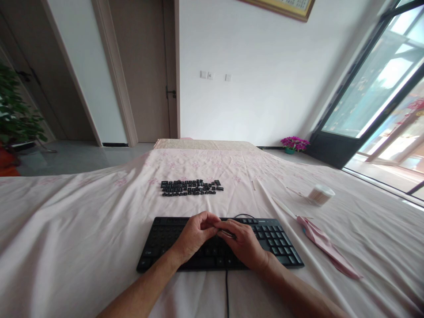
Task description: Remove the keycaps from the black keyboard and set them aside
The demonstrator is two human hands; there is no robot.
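A black keyboard [160, 240] lies in front of me, its left and middle part largely stripped of keycaps while the number pad on the right still has its keys. My left hand [198, 232] is closed in a pinch above the keyboard's middle; what its fingertips hold is hidden. Against it, my right hand [244, 245] is closed around a thin, metallic-looking tool [228, 234], too small to name surely. The fingertips of both hands meet. Beyond the keyboard, loose black keycaps [180, 188] are laid out in rows on the cloth.
A pale pink floral tablecloth [109, 229] covers the surface, with wrinkles. To the right are a tub of cotton swabs [321, 194], a few loose swabs and a folded pink cloth [326, 245]. The keyboard cable [227, 291] runs toward me.
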